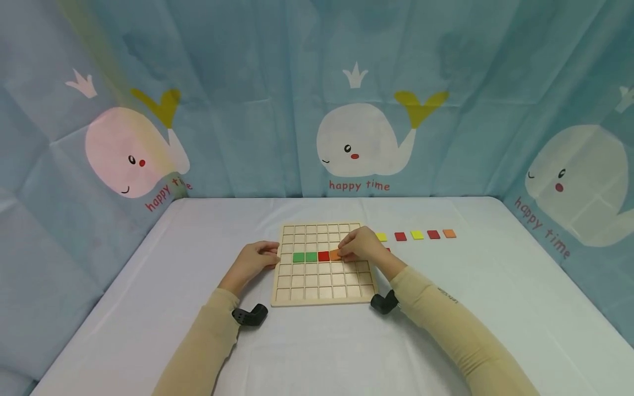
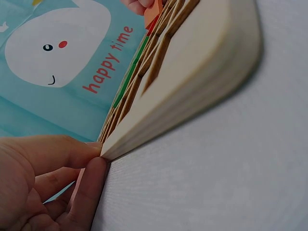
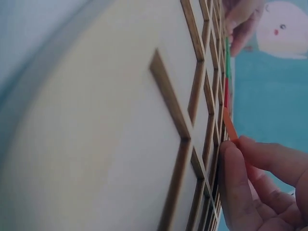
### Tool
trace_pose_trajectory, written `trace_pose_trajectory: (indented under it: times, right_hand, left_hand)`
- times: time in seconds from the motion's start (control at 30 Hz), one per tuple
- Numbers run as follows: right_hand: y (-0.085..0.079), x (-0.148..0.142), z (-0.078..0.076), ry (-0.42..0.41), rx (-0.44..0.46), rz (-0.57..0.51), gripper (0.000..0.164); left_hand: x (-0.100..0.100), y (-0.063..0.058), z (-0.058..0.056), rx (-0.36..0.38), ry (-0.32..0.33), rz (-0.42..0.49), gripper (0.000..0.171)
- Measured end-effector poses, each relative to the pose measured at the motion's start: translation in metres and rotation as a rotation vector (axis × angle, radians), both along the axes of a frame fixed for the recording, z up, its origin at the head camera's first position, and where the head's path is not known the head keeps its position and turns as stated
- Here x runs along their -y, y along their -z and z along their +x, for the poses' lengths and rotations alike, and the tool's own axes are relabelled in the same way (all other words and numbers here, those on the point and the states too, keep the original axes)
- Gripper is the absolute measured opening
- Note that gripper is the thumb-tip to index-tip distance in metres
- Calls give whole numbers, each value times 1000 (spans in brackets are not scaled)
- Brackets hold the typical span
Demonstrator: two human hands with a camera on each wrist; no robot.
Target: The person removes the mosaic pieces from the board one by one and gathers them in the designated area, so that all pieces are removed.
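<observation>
the orange tile (image 1: 334,254) is at the row of coloured tiles on the wooden board (image 1: 322,302), next to the red tile (image 1: 323,256); it tilts, its outer edge raised. the fingers (image 3: 269,153) of the right hand (image 1: 364,247) are clamped on that outer edge. being thin and flat, it is probably light and stiff, hard to break but perhaps a bit slick on its smooth face; the best hold is likely a light pinch at an edge, leaving the opposite edge free to meet the cell.

the board looks rigid and heavier than any tile, though it could slide on the cloth-covered desk (image 1: 317,352), so its outer rim seems the place to steady it. the left hand (image 1: 251,263) does so, its fingers pinching the left edge.

counting: one board; on it two green tiles (image 1: 304,257), one red, and the one orange held there. on the desk to the right, two yellow tiles (image 1: 417,235), another orange one (image 1: 449,233) and three more red ones (image 1: 433,234), one of these partly hidden by the right wrist; whether the arm covers others, i cannot tell. two black wrist devices (image 1: 250,315) show, one per arm.
</observation>
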State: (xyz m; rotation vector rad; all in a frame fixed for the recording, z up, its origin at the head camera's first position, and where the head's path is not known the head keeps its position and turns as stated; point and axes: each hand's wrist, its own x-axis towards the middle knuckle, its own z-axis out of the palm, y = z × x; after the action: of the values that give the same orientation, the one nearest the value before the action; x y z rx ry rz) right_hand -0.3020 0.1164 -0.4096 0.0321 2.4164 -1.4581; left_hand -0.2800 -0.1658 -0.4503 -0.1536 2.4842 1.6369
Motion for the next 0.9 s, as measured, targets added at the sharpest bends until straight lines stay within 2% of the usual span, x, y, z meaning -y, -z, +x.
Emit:
trace_pose_trajectory:
  times: [0.3,0.6,0.9]
  right_hand:
    - [2,3,-1,21,20,-4,11]
    - [0,-10,3,41,28,-89,12]
    - [-10,-28,9,37,5,-20,18]
  left_hand:
    - [0,0,0,-7,0,11,47]
    - [-2,-2,0,-6,-10,-13,48]
    - [-1,0,1,-4,-16,-18,48]
